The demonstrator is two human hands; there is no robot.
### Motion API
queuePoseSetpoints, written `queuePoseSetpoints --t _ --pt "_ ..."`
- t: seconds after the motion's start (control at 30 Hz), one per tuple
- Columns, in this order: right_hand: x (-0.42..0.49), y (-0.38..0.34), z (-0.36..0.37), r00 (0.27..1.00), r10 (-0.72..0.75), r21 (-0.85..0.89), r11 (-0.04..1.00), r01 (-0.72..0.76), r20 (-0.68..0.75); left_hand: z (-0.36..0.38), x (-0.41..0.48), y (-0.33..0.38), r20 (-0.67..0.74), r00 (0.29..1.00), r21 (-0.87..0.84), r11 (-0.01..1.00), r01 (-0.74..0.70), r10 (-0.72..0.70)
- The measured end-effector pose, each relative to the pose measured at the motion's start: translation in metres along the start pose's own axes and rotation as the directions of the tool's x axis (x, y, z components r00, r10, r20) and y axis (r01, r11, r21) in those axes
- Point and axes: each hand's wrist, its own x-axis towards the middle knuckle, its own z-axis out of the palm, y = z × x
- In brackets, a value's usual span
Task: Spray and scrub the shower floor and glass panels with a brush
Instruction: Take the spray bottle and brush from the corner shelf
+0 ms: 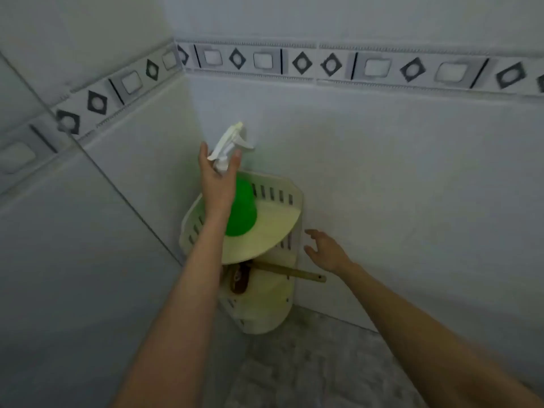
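Note:
A green spray bottle (242,212) with a white trigger head stands on the top tier of a cream corner shelf (290,198). My left hand (217,179) reaches up at the bottle's neck, fingers and thumb spread on either side of it, not closed. On the lower tier lies a scrub brush (240,279) with a wooden handle (297,273) poking out to the right. My right hand (325,250) hovers open beside the shelf's right edge, just above the handle, touching nothing. A glass panel (59,231) fills the left side.
White tiled walls with a patterned border strip (323,64) meet in the corner behind the shelf. The mottled grey shower floor (309,363) lies below the shelf at the bottom middle.

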Motion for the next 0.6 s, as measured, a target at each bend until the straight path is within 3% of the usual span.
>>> queuePoseSetpoints --t 0.2,0.4,0.6 --pt "0.034 0.034 0.060 0.937 0.195 -0.283 0.953 -0.111 0.291 0.007 0.029 -0.026 -0.024 0.996 -0.047 0.995 -0.088 0.087" --pt "0.058 0.061 0.107 0.903 0.280 -0.428 0.895 -0.124 0.325 0.011 0.031 -0.031 -0.058 0.976 -0.013 0.977 -0.212 0.211" --pt "0.079 0.081 0.133 0.879 0.365 -0.451 0.869 -0.205 0.305 0.010 0.036 -0.036 -0.049 0.964 -0.002 0.965 -0.262 0.262"
